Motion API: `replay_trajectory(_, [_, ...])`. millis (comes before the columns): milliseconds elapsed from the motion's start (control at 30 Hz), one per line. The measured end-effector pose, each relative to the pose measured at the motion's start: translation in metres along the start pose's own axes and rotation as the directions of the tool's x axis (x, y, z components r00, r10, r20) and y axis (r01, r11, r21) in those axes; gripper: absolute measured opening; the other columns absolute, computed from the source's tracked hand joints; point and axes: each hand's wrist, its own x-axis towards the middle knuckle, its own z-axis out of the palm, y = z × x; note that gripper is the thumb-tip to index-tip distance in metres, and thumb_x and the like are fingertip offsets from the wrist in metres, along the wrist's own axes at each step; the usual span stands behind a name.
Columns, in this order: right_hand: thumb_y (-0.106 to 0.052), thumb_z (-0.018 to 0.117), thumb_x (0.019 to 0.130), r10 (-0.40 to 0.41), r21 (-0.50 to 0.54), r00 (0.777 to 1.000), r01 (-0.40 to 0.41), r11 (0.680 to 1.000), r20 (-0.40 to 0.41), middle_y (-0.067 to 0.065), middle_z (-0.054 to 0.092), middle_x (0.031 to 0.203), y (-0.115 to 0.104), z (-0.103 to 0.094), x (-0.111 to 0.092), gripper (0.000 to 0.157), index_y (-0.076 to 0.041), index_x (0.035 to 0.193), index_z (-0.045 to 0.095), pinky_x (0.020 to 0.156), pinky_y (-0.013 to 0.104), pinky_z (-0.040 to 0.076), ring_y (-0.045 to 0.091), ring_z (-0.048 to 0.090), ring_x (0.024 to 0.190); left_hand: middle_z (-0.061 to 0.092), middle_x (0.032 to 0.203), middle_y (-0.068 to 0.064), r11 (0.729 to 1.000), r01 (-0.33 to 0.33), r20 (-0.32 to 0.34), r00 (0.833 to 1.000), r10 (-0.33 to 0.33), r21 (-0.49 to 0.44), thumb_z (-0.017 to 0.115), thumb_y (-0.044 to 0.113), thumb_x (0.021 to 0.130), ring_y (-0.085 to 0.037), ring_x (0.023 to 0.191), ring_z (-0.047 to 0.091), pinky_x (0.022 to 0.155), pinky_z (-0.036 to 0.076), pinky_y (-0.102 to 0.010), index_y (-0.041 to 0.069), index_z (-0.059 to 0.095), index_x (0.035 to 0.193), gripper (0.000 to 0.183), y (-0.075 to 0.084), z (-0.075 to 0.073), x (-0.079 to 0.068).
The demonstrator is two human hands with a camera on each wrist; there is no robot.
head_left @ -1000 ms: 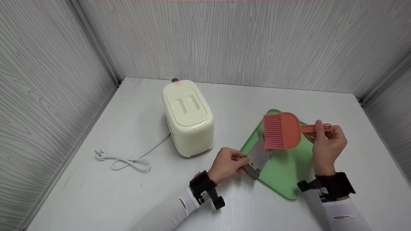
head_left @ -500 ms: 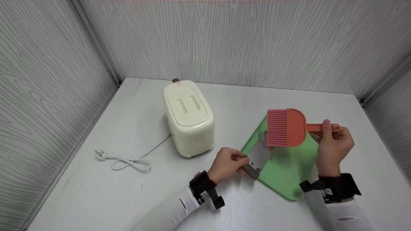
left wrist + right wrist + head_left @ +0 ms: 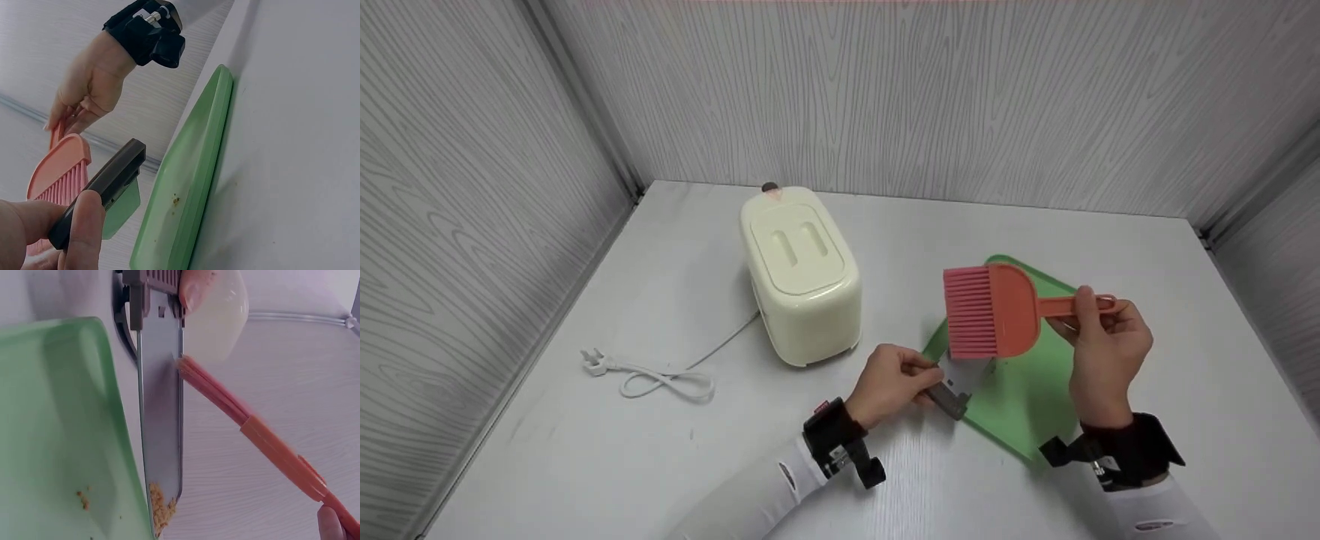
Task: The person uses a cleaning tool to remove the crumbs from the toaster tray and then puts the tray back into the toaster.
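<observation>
My left hand (image 3: 885, 386) pinches the dark grey handle of a flat metal crumb tray (image 3: 160, 394), held tilted over the left edge of a green tray (image 3: 1024, 401). My right hand (image 3: 1110, 360) grips the orange handle of a brush (image 3: 1014, 311) with pink bristles. In the right wrist view the bristle tips meet the crumb tray's surface close to its handle. A heap of brown crumbs (image 3: 162, 509) sits at the crumb tray's far end. A few loose crumbs (image 3: 83, 499) lie on the green tray. From the head view, the brush hides much of the crumb tray.
A cream toaster (image 3: 802, 285) with a lid on top stands left of the green tray. Its white cord (image 3: 667, 379) lies looped on the table, ending in a plug (image 3: 595, 363). Wood-patterned panels (image 3: 885, 97) enclose the table at the back and sides.
The brush first shifted right, then came back left over the crumb tray, further toward its handle than before. The left hand and crumb tray have stayed put.
</observation>
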Motion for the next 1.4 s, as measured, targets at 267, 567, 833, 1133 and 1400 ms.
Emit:
replay_trajectory(267, [-0.010,0.072,0.097,-0.032,-0.054,0.999,0.032,0.998,0.006,0.018,0.065,0.093,0.006,-0.002,0.001,0.023,0.005,0.089,0.056,0.072,0.034,0.064,0.020,0.078,0.076,0.073,0.080,-0.008,1.000,0.005,0.002,1.000,-0.005,-0.006,0.073,0.002,0.093,-0.010,0.057,0.067,0.065,0.066,-0.039,-0.008,0.075,0.103,0.014,0.001,0.000,-0.001])
replay_trajectory(567, [-0.009,0.072,0.096,-0.104,-0.116,0.994,0.107,0.987,0.031,0.018,0.066,0.089,0.010,-0.018,0.016,0.019,0.004,0.091,0.058,0.069,0.032,0.064,0.019,0.076,0.073,0.073,0.078,-0.008,0.999,-0.050,-0.004,0.999,0.050,-0.016,0.073,-0.001,0.092,-0.009,0.057,0.067,0.059,0.064,-0.030,-0.009,0.076,0.097,0.010,-0.002,0.000,-0.001])
replay_trajectory(833, [-0.009,0.073,0.096,-0.125,-0.184,0.992,0.128,0.975,0.028,0.017,0.063,0.088,0.007,-0.027,0.027,0.018,0.003,0.089,0.060,0.066,0.028,0.064,0.017,0.076,0.071,0.072,0.078,-0.008,0.999,-0.035,-0.006,0.999,0.035,-0.029,0.073,0.000,0.092,-0.011,0.056,0.067,0.059,0.064,-0.030,-0.008,0.076,0.096,0.009,0.000,-0.002,-0.001])
replay_trajectory(1133, [-0.009,0.078,0.092,-0.078,-0.233,0.996,0.065,0.970,-0.048,0.012,0.068,0.080,0.006,-0.031,0.034,0.020,0.007,0.091,0.066,0.063,0.026,0.063,0.015,0.075,0.067,0.072,0.076,-0.007,0.999,-0.019,-0.008,1.000,0.019,-0.031,0.073,-0.001,0.092,-0.011,0.056,0.067,0.058,0.064,-0.030,-0.008,0.076,0.096,0.008,0.001,0.000,-0.001])
replay_trajectory(1400, [-0.007,0.080,0.089,-0.046,-0.170,0.993,0.028,0.985,-0.107,0.014,0.064,0.081,0.007,-0.036,0.040,0.023,0.008,0.088,0.063,0.061,0.027,0.063,0.016,0.075,0.065,0.074,0.079,-0.011,0.999,-0.029,-0.006,1.000,0.029,-0.025,0.074,0.000,0.092,-0.011,0.055,0.067,0.060,0.064,-0.032,-0.010,0.075,0.098,0.011,0.002,0.000,-0.001])
